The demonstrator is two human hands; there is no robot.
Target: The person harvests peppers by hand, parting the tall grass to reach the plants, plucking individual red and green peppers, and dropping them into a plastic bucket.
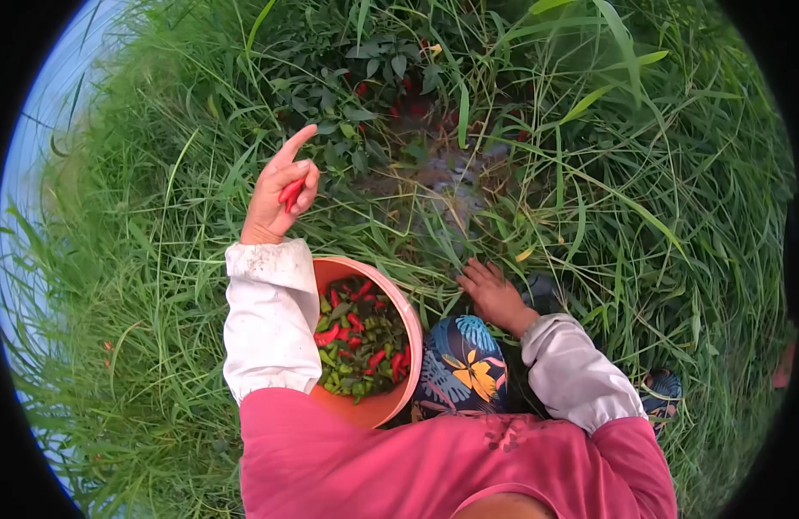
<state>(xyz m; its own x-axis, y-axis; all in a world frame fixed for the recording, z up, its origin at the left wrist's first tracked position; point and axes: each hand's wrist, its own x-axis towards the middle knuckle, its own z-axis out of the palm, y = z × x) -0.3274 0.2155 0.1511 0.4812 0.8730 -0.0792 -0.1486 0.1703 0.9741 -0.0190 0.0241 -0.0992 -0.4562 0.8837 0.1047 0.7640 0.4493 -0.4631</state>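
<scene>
Red chili peppers [290,194] are held in my left hand [283,189], its index finger stretched out and the other fingers curled round them. That hand is raised over the grass, above and left of an orange bucket [404,303]. Inside the bucket lie several red and green peppers [358,337]. My right hand [494,294] rests low at the grass beside my patterned knee [462,368], palm down with its fingers apart and nothing visible in it. Dark-leaved pepper plants [352,104] with several red fruits stand at the top middle.
Tall grass [676,199] surrounds the plants and leans over them from the right. A patch of bare ground with grey sheeting [455,177] shows in the middle. A blue surface [36,164] runs along the far left edge.
</scene>
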